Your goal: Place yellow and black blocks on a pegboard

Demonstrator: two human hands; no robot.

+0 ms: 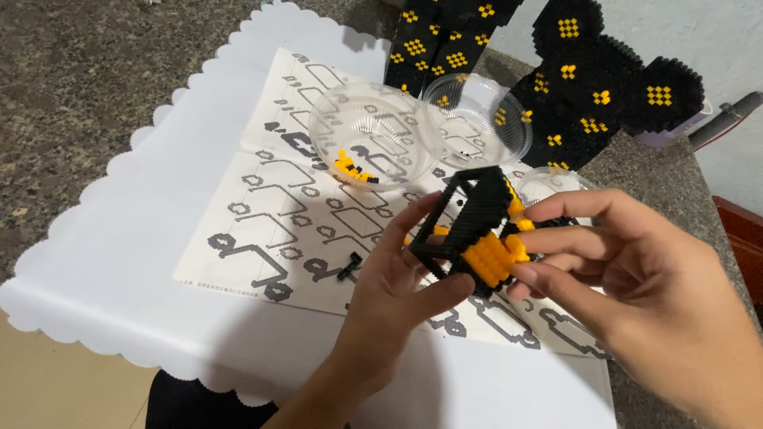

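Left hand (389, 290) grips black/yellow brick assy (474, 230) from below; right hand (628, 278) pinches its yellow end w/ fingertips. Step: mid-build, seating bricks. Likely next: 1 loose black piece (349, 266) just left of left hand. 2 clear bowls (373, 131) beyond hands.

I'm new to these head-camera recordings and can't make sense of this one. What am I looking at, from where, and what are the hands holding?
The single picture comes from a camera worn on a person's head, looking down at their own bare hands. The left hand and right hand together hold a small black and yellow brick model. Beneath lies a printed instruction sheet on a white scalloped mat. Two clear plastic bowls sit behind, one holding loose yellow and black pieces. Larger black and yellow built sections stand at the back.
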